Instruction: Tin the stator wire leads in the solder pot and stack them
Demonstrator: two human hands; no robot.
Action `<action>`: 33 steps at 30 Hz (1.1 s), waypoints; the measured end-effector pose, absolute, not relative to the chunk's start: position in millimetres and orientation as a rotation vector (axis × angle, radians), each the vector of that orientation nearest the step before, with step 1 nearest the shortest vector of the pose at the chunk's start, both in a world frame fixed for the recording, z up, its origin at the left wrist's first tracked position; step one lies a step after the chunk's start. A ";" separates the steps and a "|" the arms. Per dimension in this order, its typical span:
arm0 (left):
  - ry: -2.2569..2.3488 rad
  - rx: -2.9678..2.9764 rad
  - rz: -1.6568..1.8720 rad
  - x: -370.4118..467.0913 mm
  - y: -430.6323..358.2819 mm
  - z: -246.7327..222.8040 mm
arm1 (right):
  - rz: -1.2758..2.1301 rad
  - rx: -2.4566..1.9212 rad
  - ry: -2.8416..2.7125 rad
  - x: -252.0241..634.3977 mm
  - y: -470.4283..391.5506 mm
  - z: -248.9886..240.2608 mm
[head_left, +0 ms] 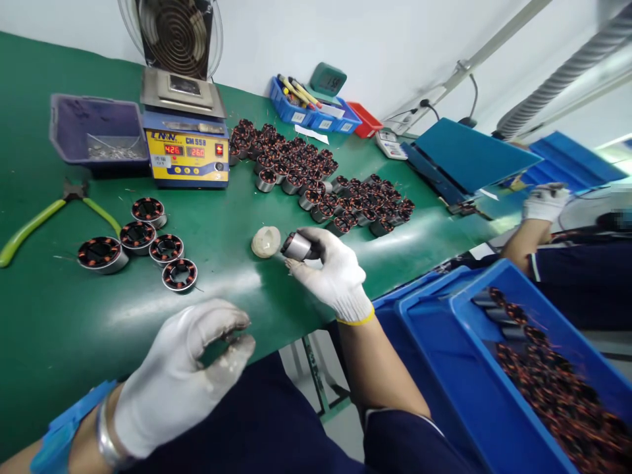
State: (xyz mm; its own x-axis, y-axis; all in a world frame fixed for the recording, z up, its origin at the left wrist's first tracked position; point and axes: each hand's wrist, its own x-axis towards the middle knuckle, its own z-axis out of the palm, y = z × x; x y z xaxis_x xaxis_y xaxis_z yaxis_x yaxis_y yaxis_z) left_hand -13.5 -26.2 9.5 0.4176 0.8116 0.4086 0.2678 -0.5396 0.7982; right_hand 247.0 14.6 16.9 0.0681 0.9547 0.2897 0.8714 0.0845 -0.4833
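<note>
My right hand [333, 266], in a white glove, grips a metal-ringed stator [297, 247] between thumb and fingers. The stator is tilted on its side, just right of a small round pale pot [266, 241] on the green table. My left hand [190, 368], also gloved, is at the lower left over the table edge; its thumb and fingers curve towards each other with a gap and nothing between them. Several stators with copper windings [166, 248] stand at the left, beside green-handled cutters [74, 191]. A large group of stators [316, 174] stands beyond my right hand.
Behind stand a yellow-blue soldering pot unit [187, 155], a purple bin [99, 128] and blue trays of pens [313, 118]. Blue crates [457, 322], one full of stators, are at the lower right. Another person's gloved hand [546, 201] is at the right.
</note>
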 end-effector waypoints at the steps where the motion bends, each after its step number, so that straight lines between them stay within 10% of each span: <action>1: 0.906 2.038 1.070 -13.3 -26.1 10.1 | 0.107 -1.731 -1.832 249.4 14.3 16.8; 18: 1.532 2.345 0.192 0.5 -16.9 -1.7 | -0.639 -1.667 -2.379 244.5 42.6 37.3; 33: 1.412 2.242 -0.028 5.9 -13.3 5.2 | -0.470 -1.684 -2.452 83.6 309.9 144.2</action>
State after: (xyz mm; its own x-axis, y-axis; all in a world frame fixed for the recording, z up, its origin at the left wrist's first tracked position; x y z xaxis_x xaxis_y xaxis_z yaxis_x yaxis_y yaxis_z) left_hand 5.9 -13.3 5.2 0.4654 0.8435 -0.2681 0.8533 -0.3472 0.3889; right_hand 83.6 309.9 144.2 -0.3687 0.8866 0.2794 0.9270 0.3285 0.1809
